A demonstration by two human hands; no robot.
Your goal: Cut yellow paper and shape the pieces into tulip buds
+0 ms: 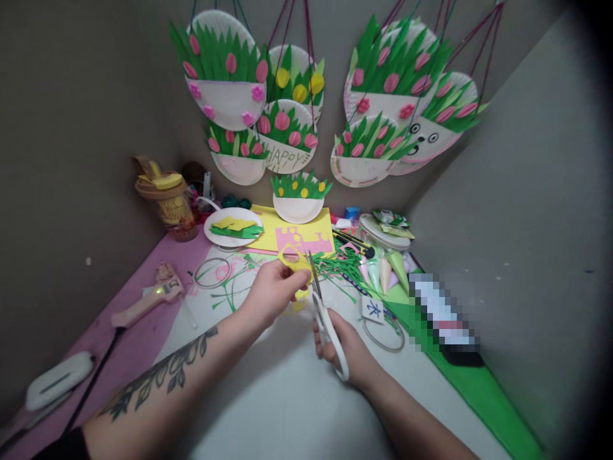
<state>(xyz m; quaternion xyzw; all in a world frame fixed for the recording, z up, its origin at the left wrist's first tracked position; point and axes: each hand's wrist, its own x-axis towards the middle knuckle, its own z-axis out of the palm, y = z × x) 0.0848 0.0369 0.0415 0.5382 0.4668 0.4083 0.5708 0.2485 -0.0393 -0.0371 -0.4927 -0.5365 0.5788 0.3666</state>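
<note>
My left hand (281, 286) pinches a piece of yellow paper (293, 257) that has a hole cut through it. In my right hand (341, 348) is a pair of white-handled scissors (327, 326), its blades pointing up and slightly parted at the paper's right edge. Whether the blades touch the paper, I cannot tell. Below my left fingers, yellow scraps (299, 301) lie on the white table (249, 396). Behind my hands are yellow sheets (263, 233) with a cut pink sheet (313, 241) on top.
A paper plate (233, 237) holds green and yellow cutouts. Left stand a glue gun (153, 295) and a tumbler (171, 207). Green strips (345, 259), piping bags (384, 275), metal rings (383, 338) and a blurred phone (445, 319) lie right. Decorated paper plates (230, 102) hang behind.
</note>
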